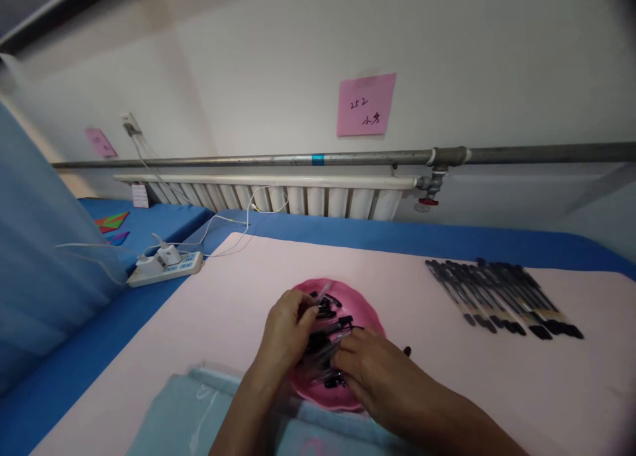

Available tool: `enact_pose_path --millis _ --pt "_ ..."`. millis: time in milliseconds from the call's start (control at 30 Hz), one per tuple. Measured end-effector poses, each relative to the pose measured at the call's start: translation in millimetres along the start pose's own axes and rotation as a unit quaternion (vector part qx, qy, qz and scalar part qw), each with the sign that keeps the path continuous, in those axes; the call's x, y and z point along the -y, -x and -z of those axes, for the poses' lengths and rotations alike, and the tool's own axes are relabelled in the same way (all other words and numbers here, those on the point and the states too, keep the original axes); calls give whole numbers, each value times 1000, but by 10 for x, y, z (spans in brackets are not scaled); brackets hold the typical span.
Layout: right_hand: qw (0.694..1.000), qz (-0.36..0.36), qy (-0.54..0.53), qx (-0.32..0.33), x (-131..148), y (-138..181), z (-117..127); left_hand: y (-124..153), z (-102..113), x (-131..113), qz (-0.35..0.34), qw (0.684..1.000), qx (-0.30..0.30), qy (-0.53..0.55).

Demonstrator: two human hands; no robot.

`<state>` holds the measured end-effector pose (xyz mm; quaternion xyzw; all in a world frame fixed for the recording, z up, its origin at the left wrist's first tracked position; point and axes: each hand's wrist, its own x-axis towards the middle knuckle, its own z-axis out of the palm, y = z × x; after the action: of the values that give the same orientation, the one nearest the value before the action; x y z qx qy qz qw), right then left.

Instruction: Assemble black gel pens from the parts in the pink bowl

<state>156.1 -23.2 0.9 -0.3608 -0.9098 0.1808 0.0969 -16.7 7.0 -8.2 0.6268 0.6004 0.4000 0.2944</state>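
A pink scalloped plate [370,308] holds black pen caps [326,310] and clear pen barrels [318,363], some blurred. My left hand [284,330] is over its left side, thumb and fingers closed on a clear pen barrel [324,290] that points up. On the right side of the plate, my right hand [372,370] has its fingers curled down among the pen parts. Whatever lies between those fingertips is hidden. A black tip [407,351] pokes out just beyond my right wrist.
To the right, several black-capped pens [501,297] lie in a row on the pink sheet [238,264]. A folded light-blue cloth [199,409] is at the near edge. At left sits a power strip [186,265] with plugs and white cables. A radiator [298,197] lines the wall.
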Motion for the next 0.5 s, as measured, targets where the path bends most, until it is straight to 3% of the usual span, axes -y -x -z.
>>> enact_pose_path --millis 167,367,500 --pt "1000 -16 7 5 -10 -25 -2 0 -28 22 9 1000 1 22" --pt "998 -19 36 -39 9 -70 -11 13 -30 -9 15 999 -11 48" --pt "999 -11 36 -26 -12 -98 -37 21 -28 -42 27 997 -12 72"
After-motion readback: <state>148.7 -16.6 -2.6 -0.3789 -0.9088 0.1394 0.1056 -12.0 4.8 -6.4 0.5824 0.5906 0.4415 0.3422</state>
